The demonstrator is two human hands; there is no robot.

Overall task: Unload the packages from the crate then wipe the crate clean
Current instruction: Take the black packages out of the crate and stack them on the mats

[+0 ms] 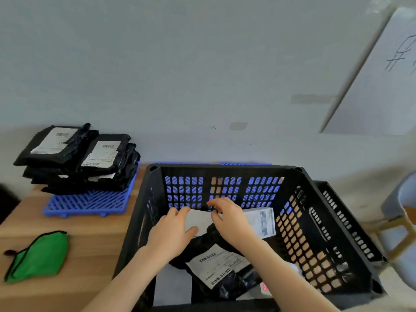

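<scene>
Reaching into the black perforated plastic crate [299, 176], the left hand [172, 234] and right hand [230, 221] each pinch a flat white package [199, 218], fingers curled on its edges, above black label-bearing mailer bags [234, 282] inside.

A parcel dispatch or storage room is suggested. Black mailing bags [78, 158] with printed barcode labels are stacked on a blue plastic grid mat [90, 203] on a wooden surface [94, 239]. More labelled parcels [216, 264] are held in a black perforated crate [315, 221]. A handwritten whiteboard [382, 86] is leaned against the plain wall [180, 64].
</scene>
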